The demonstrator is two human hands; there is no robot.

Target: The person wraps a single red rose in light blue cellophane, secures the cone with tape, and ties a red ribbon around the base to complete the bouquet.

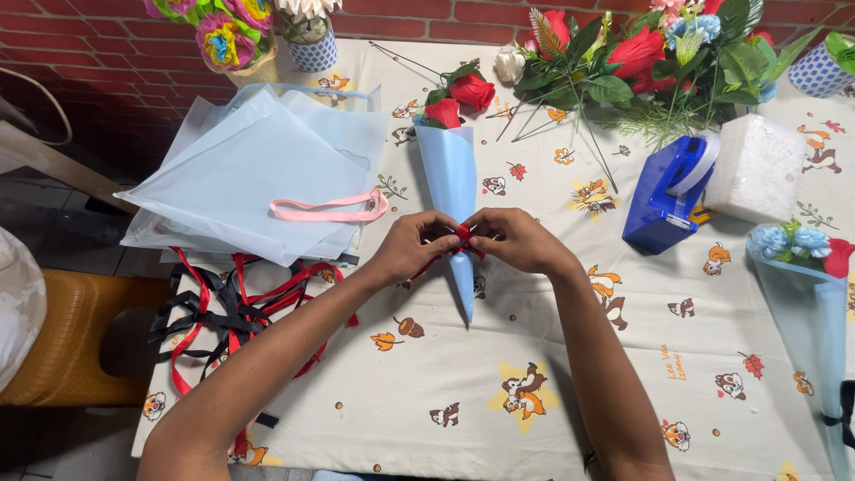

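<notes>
A light blue paper cone (452,174) lies on the table with two red artificial roses (444,112) sticking out of its wide far end. My left hand (410,247) and my right hand (519,240) meet over the cone's narrow part. Both pinch a red ribbon (462,235) wrapped around the cone there. The fingertips hide how the ribbon is tied.
A stack of light blue sheets (240,174) with a pink ribbon (328,210) lies at left, above red and black ribbons (227,307). A blue tape dispenser (670,191), white foam block (757,169), loose flowers (641,53) and another wrapped bouquet (806,267) sit at right.
</notes>
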